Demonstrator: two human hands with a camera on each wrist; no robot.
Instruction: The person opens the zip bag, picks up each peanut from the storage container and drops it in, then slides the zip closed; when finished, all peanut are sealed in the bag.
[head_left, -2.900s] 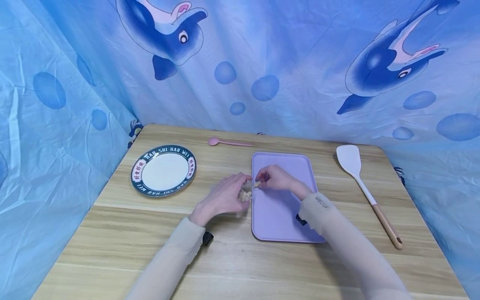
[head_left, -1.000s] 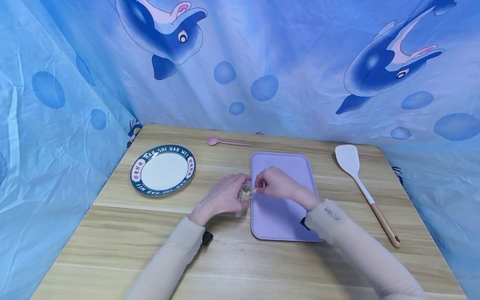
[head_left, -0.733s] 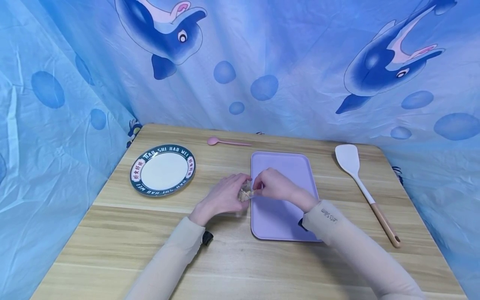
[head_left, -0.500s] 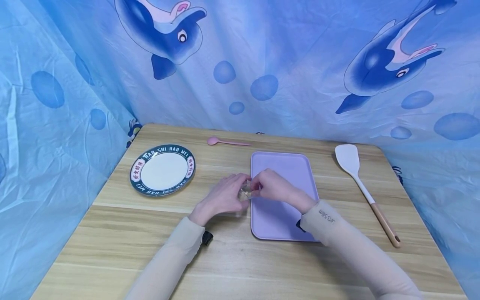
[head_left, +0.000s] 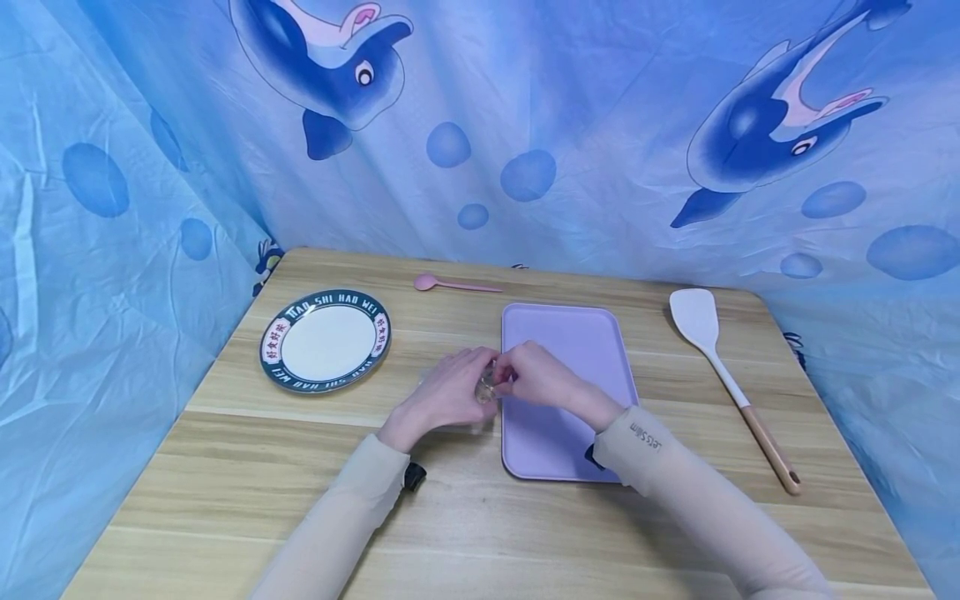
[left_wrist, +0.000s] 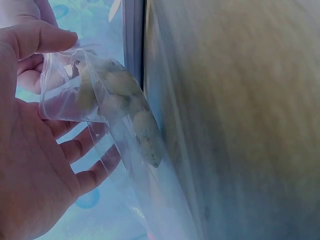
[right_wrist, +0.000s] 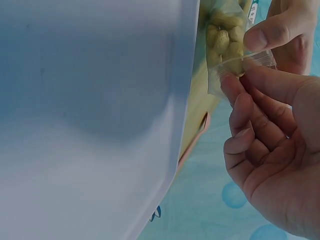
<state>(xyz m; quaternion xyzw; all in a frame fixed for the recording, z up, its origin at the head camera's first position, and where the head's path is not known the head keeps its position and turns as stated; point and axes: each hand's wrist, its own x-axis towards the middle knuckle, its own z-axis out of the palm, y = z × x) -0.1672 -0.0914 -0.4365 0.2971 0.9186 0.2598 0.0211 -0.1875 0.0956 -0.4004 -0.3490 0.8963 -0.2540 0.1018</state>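
Note:
A clear plastic zip bag (right_wrist: 217, 85) holding several peanuts in their shells (right_wrist: 221, 41) is at the tray's left edge. My left hand (head_left: 447, 390) grips it near its mouth, thumb on one side, the other fingers spread along it in the left wrist view. At the bag's mouth, my right hand (head_left: 546, 379) has its thumb and forefinger tips inside, pinching what looks like a peanut, largely hidden by the fingers. One peanut (left_wrist: 86, 94) shows just inside the mouth in the left wrist view; others lie deeper.
Under my right hand lies a lilac tray (head_left: 562, 446). A green-rimmed plate (head_left: 330, 343) sits to the left, a pink spoon (head_left: 457, 285) along the back. On the right is a white spatula (head_left: 723, 375) with a wooden handle. A blue dolphin curtain (head_left: 600, 125) surrounds the wooden table.
My right hand, which held a peanut over the tray's left edge, has moved left until its fingertips are in the bag's mouth. My left hand has stayed in place on the bag.

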